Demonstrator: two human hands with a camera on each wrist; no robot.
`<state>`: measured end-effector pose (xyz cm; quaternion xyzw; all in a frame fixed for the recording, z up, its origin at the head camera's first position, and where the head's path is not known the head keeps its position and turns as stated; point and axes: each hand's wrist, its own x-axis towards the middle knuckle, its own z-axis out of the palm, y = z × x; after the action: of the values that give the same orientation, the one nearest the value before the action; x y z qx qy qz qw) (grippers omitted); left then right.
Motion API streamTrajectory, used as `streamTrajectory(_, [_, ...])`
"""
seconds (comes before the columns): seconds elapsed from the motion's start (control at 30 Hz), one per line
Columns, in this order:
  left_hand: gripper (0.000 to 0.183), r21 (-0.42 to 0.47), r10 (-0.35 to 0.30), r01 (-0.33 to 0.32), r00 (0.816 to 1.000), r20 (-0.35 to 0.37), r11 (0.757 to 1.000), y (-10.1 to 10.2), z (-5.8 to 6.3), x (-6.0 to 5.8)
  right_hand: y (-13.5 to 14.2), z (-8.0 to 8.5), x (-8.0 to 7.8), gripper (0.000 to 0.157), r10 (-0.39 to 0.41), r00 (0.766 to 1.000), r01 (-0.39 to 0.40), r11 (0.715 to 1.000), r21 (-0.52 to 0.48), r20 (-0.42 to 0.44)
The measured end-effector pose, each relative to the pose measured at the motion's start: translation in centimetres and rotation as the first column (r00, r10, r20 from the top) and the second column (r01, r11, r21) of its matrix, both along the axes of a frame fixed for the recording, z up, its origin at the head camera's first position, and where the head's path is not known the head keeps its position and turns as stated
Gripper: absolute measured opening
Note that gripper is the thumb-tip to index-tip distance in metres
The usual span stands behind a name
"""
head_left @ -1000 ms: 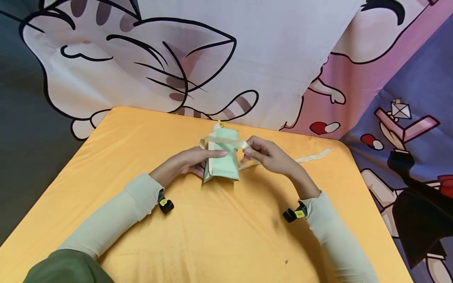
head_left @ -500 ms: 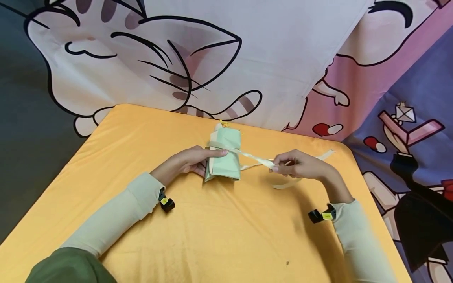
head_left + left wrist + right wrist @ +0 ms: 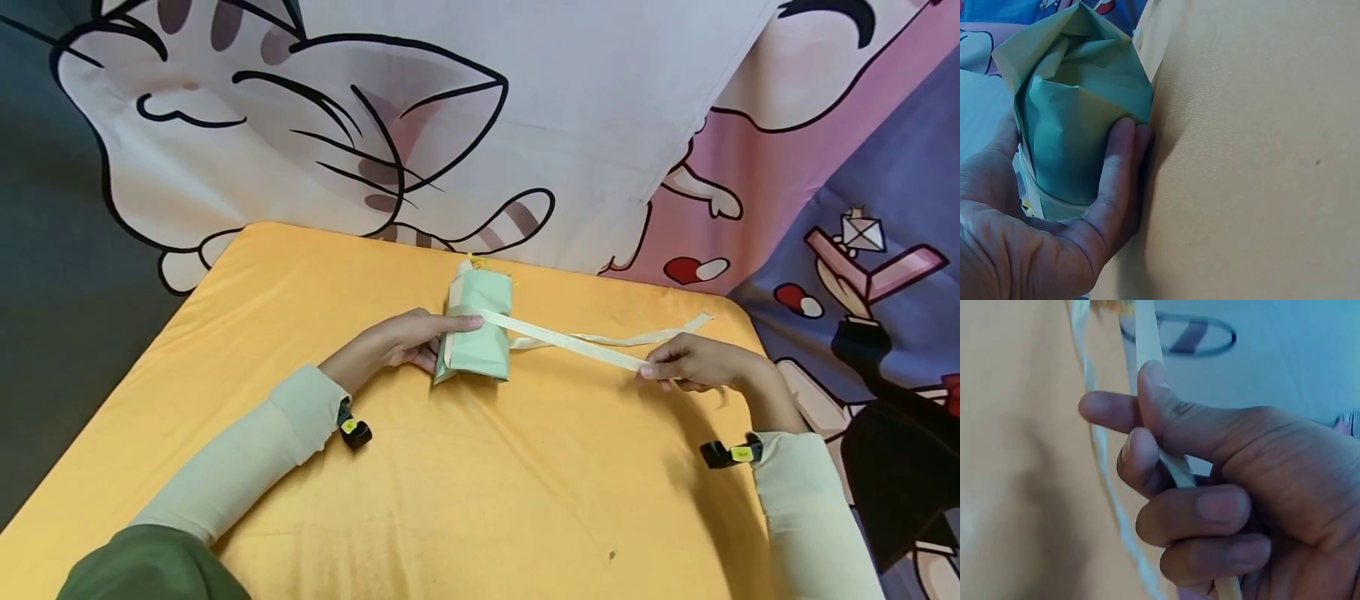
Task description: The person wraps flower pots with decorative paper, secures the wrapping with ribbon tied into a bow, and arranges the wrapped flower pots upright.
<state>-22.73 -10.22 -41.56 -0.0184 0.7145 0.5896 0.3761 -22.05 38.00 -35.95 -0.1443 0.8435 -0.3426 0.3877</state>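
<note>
The green package (image 3: 486,357) is near the far edge of the yellow table (image 3: 450,492). The left hand (image 3: 401,337) grips it, its thumb lying partly over the ribbon (image 3: 562,340). The right hand (image 3: 697,363) pinches this ribbon, straight; behind are a twisted strip (image 3: 637,340) and a cat-printed cloth (image 3: 600,108).

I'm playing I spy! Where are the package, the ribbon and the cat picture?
Package (image 3: 489,345), head view: its green side.
Ribbon (image 3: 600,352), head view: the straight stretch.
Cat picture (image 3: 273,171), head view: the cheek.
</note>
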Motion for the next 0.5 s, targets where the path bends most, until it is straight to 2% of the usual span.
streamTrajectory(0.17, [0.062,0.007,0.004,-0.004,1.0,0.006,1.0,0.0,-0.1,0.0,3.5,-1.8,0.0,0.031,-0.062,0.998,0.063,0.993,0.097,-0.013])
streamTrajectory(0.27, [0.062,0.004,0.004,-0.004,1.0,-0.001,1.0,0.0,-0.2,-0.1,4.7,-2.5,0.1,0.026,-0.04,0.996,0.054,0.985,0.162,-0.085])
streamTrajectory(0.33, [0.061,0.004,0.002,-0.002,1.0,-0.003,1.0,0.0,-0.2,-0.1,5.2,-2.5,0.0,0.023,-0.026,0.989,0.055,0.978,0.201,-0.143])
streamTrajectory(0.4, [0.06,0.004,0.003,-0.003,1.0,-0.005,1.0,0.0,-0.2,-0.1,5.3,-2.1,-0.3,0.025,-0.047,0.982,0.091,0.966,0.243,-0.181])
streamTrajectory(0.5, [0.06,0.005,0.008,-0.008,1.0,-0.009,1.0,0.1,-0.2,0.0,5.0,-1.3,-1.3,0.031,-0.119,0.975,0.172,0.936,0.307,-0.185])
